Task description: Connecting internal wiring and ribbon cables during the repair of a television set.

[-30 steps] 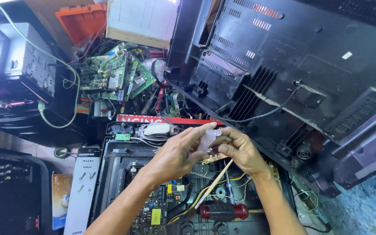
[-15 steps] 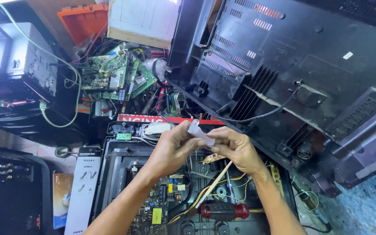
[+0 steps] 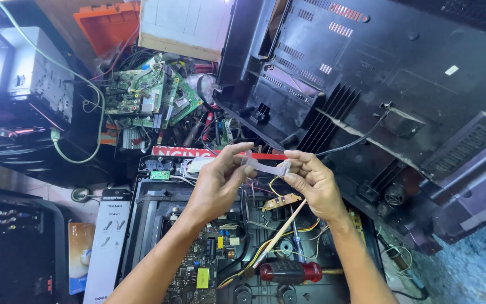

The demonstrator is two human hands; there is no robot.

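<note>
Stretching between both hands: clear tape strip, pinched by left hand and right hand above open chassis. Strip already pulled taut, judged not yet applied; red-handled screwdriver laid aside.

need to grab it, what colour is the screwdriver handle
Dark red and black, on the screwdriver lying below the hands; head view.

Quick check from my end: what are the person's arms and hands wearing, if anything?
Nothing. The left hand and right hand are bare: no gloves, and no rings or watch that show. Both forearms are bare too, with no sleeves as far as the frame shows, no straps and no cables on them.
</note>
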